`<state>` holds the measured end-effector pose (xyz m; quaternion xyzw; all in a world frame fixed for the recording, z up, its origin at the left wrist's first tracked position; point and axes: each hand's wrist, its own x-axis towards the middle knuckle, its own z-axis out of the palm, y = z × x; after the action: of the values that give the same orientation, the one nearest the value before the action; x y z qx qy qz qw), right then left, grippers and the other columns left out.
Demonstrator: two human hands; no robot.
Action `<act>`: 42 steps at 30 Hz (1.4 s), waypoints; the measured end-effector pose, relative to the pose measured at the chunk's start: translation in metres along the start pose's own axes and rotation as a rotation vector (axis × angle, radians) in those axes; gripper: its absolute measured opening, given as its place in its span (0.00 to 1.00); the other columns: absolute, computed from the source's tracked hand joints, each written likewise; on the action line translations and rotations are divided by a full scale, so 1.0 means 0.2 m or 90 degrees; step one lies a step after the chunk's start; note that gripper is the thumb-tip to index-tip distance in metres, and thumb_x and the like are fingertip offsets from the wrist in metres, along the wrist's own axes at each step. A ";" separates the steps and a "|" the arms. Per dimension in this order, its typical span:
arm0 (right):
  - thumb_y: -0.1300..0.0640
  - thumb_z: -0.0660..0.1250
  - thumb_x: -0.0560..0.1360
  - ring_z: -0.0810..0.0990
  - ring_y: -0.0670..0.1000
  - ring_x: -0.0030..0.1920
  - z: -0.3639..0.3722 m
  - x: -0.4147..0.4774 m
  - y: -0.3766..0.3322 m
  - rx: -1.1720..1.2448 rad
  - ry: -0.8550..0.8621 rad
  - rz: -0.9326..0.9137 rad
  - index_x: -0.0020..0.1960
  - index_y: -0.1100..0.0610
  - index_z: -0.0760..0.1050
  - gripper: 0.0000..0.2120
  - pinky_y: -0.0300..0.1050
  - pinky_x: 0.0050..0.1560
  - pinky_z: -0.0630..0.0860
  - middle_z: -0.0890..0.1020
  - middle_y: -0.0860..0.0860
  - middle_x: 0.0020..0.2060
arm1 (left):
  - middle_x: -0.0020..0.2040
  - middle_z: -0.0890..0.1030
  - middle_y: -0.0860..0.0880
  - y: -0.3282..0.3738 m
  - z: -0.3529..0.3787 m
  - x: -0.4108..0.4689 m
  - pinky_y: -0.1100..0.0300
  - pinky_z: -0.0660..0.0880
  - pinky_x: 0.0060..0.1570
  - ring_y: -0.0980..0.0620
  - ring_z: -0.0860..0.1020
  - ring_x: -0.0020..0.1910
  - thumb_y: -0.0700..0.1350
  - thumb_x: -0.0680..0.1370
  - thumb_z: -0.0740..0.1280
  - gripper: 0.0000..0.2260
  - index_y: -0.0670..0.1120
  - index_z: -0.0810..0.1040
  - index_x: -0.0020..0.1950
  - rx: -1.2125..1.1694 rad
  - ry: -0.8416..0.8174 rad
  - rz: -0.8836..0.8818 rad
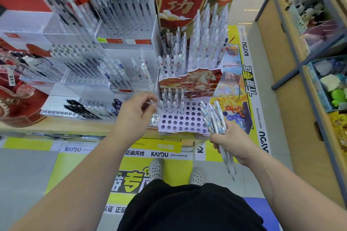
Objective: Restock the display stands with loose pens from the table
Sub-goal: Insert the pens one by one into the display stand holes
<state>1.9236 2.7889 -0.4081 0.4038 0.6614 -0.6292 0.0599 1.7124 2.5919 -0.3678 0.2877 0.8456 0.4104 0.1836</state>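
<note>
Pens (pixel 214 116) bundled in right hand (pixel 231 141), left hand (pixel 134 112) (pinching pen (pixel 157 106)) at stand (pixel 185 127)

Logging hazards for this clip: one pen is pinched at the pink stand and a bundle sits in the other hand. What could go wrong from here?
The pen pinched by the left hand might knock over the standing pens beside it. The bundle of pens fans loosely from the right hand; one could slip out.
</note>
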 end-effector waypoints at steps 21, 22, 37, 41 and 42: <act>0.67 0.69 0.72 0.75 0.53 0.31 0.00 0.05 0.01 0.005 0.028 0.004 0.53 0.59 0.76 0.10 0.51 0.38 0.72 0.80 0.56 0.29 | 0.43 0.79 0.61 -0.03 0.00 0.08 0.77 0.68 0.41 0.68 0.77 0.42 0.42 0.81 0.69 0.07 0.49 0.83 0.58 0.185 -0.114 0.117; 0.66 0.69 0.72 0.75 0.54 0.32 -0.01 0.06 0.01 0.005 0.027 0.004 0.53 0.59 0.76 0.10 0.51 0.38 0.72 0.80 0.56 0.29 | 0.42 0.79 0.61 -0.03 -0.01 0.08 0.75 0.69 0.40 0.67 0.78 0.41 0.43 0.81 0.69 0.07 0.50 0.83 0.58 0.182 -0.108 0.112; 0.70 0.68 0.73 0.76 0.52 0.29 -0.01 0.03 -0.01 0.030 0.024 0.001 0.52 0.60 0.76 0.10 0.49 0.35 0.74 0.78 0.53 0.29 | 0.49 0.84 0.49 -0.09 0.05 0.10 0.56 0.78 0.51 0.52 0.79 0.46 0.37 0.78 0.72 0.07 0.44 0.85 0.55 0.206 -0.084 0.190; 0.70 0.68 0.74 0.76 0.51 0.28 -0.01 0.02 -0.02 0.033 0.029 0.005 0.52 0.59 0.75 0.10 0.46 0.32 0.74 0.79 0.52 0.29 | 0.48 0.80 0.46 -0.15 0.11 0.07 0.56 0.77 0.50 0.47 0.80 0.43 0.38 0.77 0.74 0.08 0.44 0.86 0.55 0.204 -0.026 0.151; 0.70 0.68 0.74 0.76 0.51 0.28 -0.01 0.01 -0.02 0.033 0.030 0.006 0.52 0.60 0.75 0.10 0.46 0.32 0.74 0.78 0.53 0.29 | 0.47 0.80 0.46 -0.15 0.13 0.07 0.56 0.77 0.50 0.46 0.80 0.42 0.40 0.77 0.74 0.08 0.44 0.87 0.55 0.201 -0.008 0.142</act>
<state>1.9206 2.7923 -0.4064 0.4227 0.6445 -0.6361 0.0370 1.7050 2.6010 -0.4077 0.4075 0.8612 0.2886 0.0949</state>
